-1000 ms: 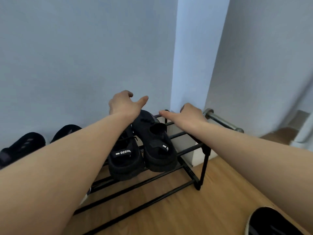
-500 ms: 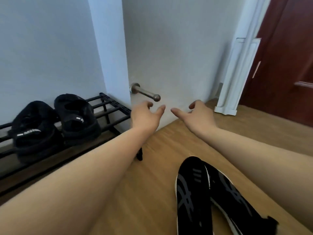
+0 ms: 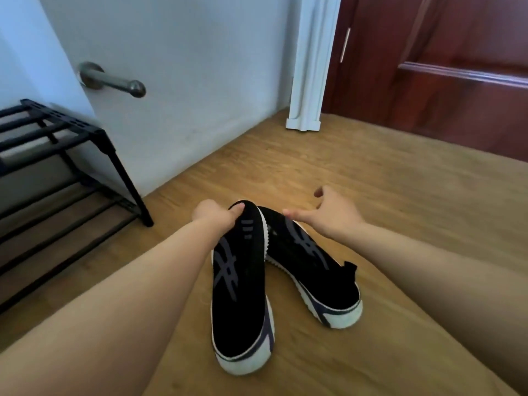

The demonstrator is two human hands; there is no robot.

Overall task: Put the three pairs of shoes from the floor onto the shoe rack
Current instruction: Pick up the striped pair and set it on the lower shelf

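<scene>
Two black knit sneakers with white soles lie on the wooden floor, toes pointing away from me. The left sneaker (image 3: 241, 292) overlaps the inner edge of the right sneaker (image 3: 311, 267). My left hand (image 3: 215, 214) is closed on the toe of the left sneaker, thumb on top. My right hand (image 3: 328, 214) hovers over the toe of the right sneaker with fingers spread, holding nothing. The black metal shoe rack (image 3: 57, 144) stands at the left against the wall; only its right end shows, with no shoes in sight.
A metal door stopper (image 3: 113, 80) sticks out of the white wall above the rack's end. A white door frame (image 3: 310, 67) and a dark red door (image 3: 434, 67) stand at the back right. Wooden floor (image 3: 400, 181) stretches right of the sneakers.
My view has swung right and down, away from the rack and the sandals on it. Both hands dropped to the sneakers; my left hand has taken hold of the left sneaker's toe.
</scene>
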